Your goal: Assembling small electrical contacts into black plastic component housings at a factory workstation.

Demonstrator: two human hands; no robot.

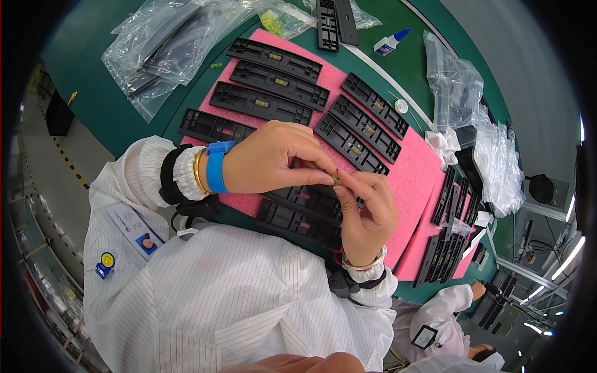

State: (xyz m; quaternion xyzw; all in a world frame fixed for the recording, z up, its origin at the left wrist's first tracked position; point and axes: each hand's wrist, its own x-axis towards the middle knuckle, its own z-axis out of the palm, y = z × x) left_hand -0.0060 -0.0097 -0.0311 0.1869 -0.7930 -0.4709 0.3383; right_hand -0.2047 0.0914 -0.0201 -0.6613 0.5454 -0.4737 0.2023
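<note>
Between the fingertips of both hands is a small yellow-green level vial (336, 181), mostly covered by the fingers. My left hand (267, 155) pinches it from the left, a blue strap around its wrist. From the right, my right hand (370, 208) grips it with thumb and forefinger. Beneath the hands lie long black plastic level bodies (298, 222), partly hidden. Farther up are several more, such as a black level body (261, 102) with a vial in its middle slot. Left of my left hand, another black level body (214, 126) shows a pink gap in its middle.
Pink foam sheet (410, 180) covers the green table (99, 112). Clear plastic bags (168, 56) lie at the far left. A blue-capped glue bottle (390, 42) and a small white round container (401, 106) are at the far right. A co-worker's sleeve (451, 301) shows lower right.
</note>
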